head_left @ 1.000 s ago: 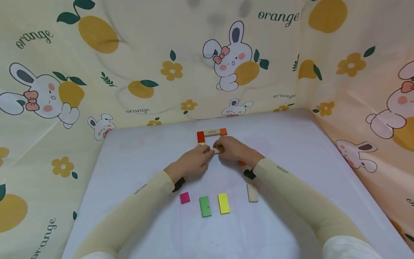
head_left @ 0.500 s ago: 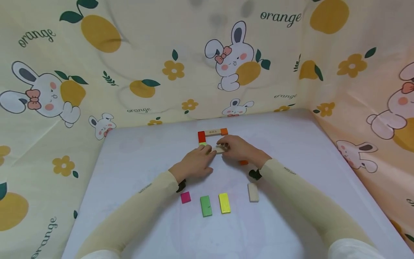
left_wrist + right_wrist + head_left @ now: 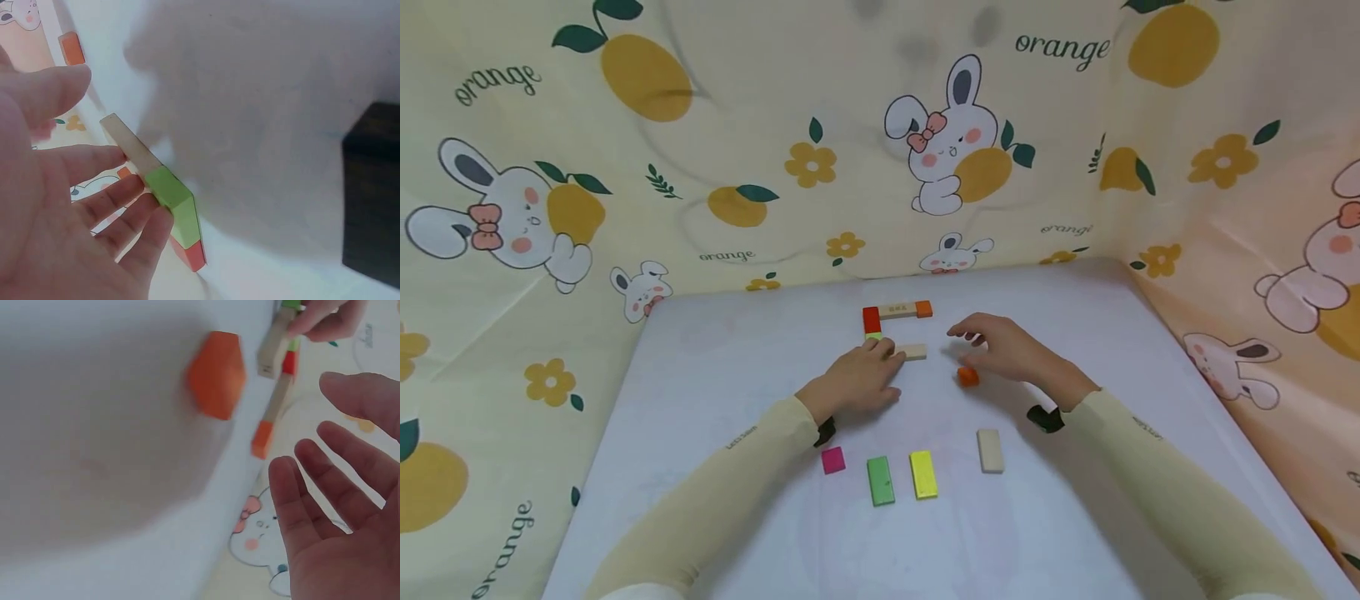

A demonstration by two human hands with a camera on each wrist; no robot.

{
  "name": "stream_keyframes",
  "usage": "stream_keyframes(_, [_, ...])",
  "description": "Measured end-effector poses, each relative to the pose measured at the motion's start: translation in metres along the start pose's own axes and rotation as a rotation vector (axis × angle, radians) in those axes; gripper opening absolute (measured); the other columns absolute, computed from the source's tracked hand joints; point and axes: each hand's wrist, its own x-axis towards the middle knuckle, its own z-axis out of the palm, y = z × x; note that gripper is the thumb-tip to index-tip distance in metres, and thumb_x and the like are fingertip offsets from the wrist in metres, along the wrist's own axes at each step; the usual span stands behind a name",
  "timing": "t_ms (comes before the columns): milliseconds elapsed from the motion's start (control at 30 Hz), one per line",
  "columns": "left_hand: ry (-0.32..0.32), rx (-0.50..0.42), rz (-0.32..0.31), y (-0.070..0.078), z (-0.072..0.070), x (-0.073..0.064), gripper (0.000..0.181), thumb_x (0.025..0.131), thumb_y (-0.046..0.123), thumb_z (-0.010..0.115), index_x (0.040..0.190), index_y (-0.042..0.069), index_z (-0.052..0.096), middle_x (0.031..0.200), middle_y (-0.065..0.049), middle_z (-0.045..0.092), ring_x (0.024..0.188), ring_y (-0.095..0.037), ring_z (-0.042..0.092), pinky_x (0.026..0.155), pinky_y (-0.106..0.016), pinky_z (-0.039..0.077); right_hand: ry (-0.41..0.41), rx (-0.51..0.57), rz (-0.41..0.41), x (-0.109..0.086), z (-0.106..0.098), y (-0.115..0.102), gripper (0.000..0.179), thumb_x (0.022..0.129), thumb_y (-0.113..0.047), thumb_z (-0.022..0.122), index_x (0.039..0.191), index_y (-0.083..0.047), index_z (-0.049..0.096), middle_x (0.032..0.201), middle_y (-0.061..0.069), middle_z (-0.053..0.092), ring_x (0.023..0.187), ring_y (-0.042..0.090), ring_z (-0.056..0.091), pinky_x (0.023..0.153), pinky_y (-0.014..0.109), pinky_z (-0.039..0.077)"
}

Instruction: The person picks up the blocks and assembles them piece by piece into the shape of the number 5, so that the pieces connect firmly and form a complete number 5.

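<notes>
My left hand (image 3: 856,379) rests its outstretched fingertips on a row of small building blocks, at a plain wooden block (image 3: 914,352) and a green block (image 3: 175,203). Beyond them, a red block (image 3: 871,320), a wooden block with markings (image 3: 898,311) and an orange block (image 3: 924,309) form a corner. My right hand (image 3: 1007,346) holds nothing, its fingers loosely extended and thumb apart. Close by its thumb side lies a loose orange block (image 3: 219,378), faceted in the right wrist view. Part of the row is hidden under my left hand in the head view.
Nearer the front lie a magenta square block (image 3: 833,460), a green block (image 3: 881,481), a yellow block (image 3: 924,475) and a wooden block (image 3: 990,451). A patterned cloth (image 3: 737,150) hangs behind the white tabletop (image 3: 715,350).
My right hand has let go of the plain wooden block and moved right, beside the loose orange block. My left hand has stayed at the row, and the wooden block's right end now shows.
</notes>
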Motion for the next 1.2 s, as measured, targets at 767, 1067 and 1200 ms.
stream_keyframes(767, [-0.013, 0.006, 0.006, 0.003, -0.002, 0.002, 0.072, 0.106, 0.047, 0.065, 0.166, 0.012, 0.045, 0.161, -0.009, 0.044, 0.145, -0.027, 0.042, 0.117, -0.042, 0.045, -0.009, -0.002, -0.002, -0.024, 0.025, 0.025, 0.03, 0.092, -0.006, 0.086, 0.121, -0.011, 0.078, 0.114, -0.001, 0.072, 0.101, 0.021, 0.064, 0.092, 0.042, 0.057])
stream_keyframes(1067, [-0.021, -0.002, -0.017, 0.003, -0.002, 0.001, 0.072, 0.106, 0.048, 0.065, 0.166, 0.013, 0.046, 0.16, -0.008, 0.045, 0.143, -0.026, 0.043, 0.116, -0.04, 0.045, 0.019, -0.009, 0.011, -0.003, 0.013, 0.002, 0.031, 0.093, -0.004, 0.083, 0.124, -0.007, 0.078, 0.115, 0.003, 0.072, 0.104, 0.026, 0.065, 0.095, 0.045, 0.058])
stream_keyframes(1200, [-0.028, -0.01, -0.025, 0.002, -0.003, 0.0, 0.071, 0.106, 0.047, 0.065, 0.166, 0.013, 0.046, 0.159, -0.008, 0.046, 0.141, -0.026, 0.044, 0.116, -0.04, 0.045, 0.026, -0.005, -0.021, 0.008, 0.008, -0.003, 0.03, 0.094, -0.007, 0.084, 0.124, -0.007, 0.078, 0.116, 0.003, 0.073, 0.105, 0.026, 0.065, 0.097, 0.049, 0.058])
